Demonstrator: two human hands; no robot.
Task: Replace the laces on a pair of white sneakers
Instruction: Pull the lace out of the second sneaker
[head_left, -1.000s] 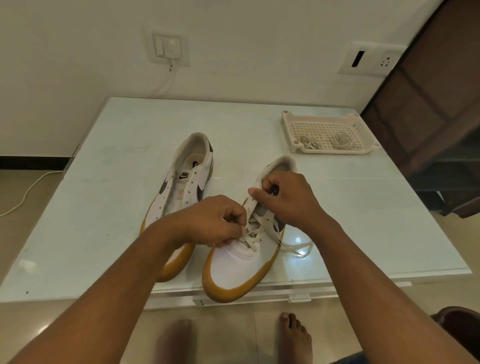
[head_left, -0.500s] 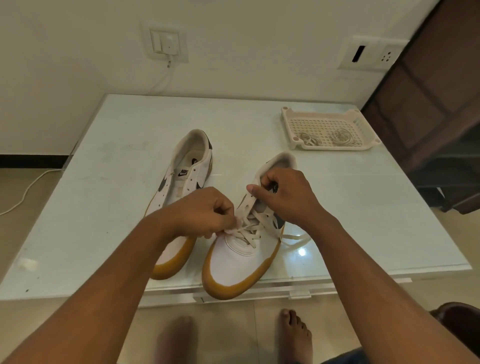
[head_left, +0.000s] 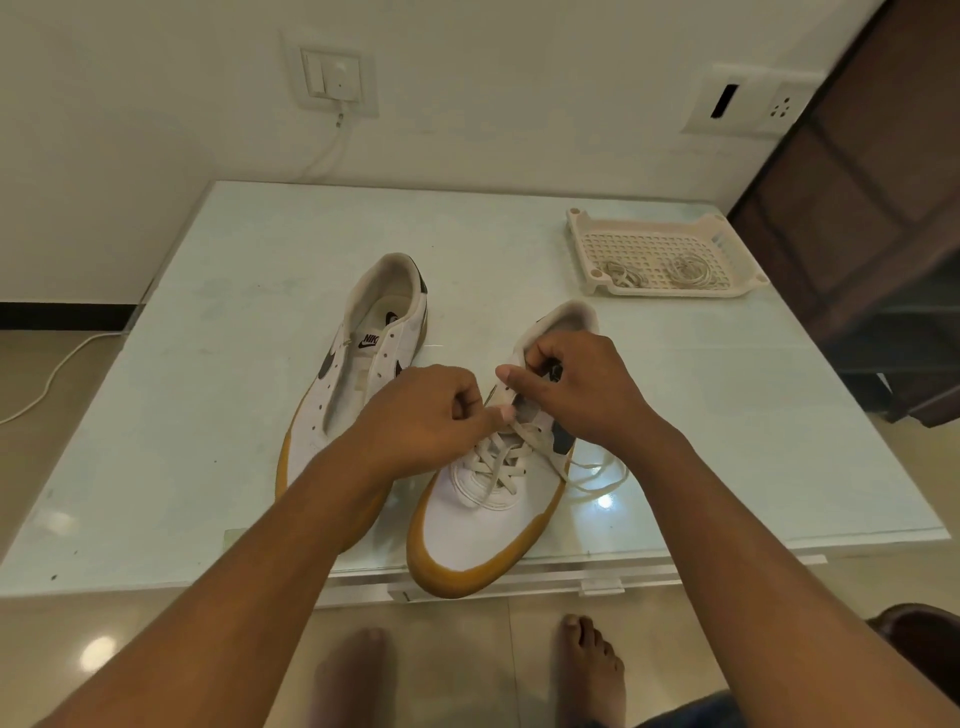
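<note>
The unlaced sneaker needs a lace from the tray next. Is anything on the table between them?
Nothing visible. Bare table lies between tray and unlaced sneaker. The laced sneaker, gripped by the right hand while the left hand pinches its lace, sits nearer the person, just off that line.

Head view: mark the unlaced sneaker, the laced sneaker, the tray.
unlaced sneaker (head_left: 369, 340), head view, Nike label.
laced sneaker (head_left: 483, 525), head view, white toe cap.
tray (head_left: 644, 247), head view, bare mesh floor.

Two sneakers (head_left: 483, 467) side by side on table (head_left: 208, 415); tray (head_left: 660, 260) behind, right, holding laces (head_left: 688, 271)
</note>
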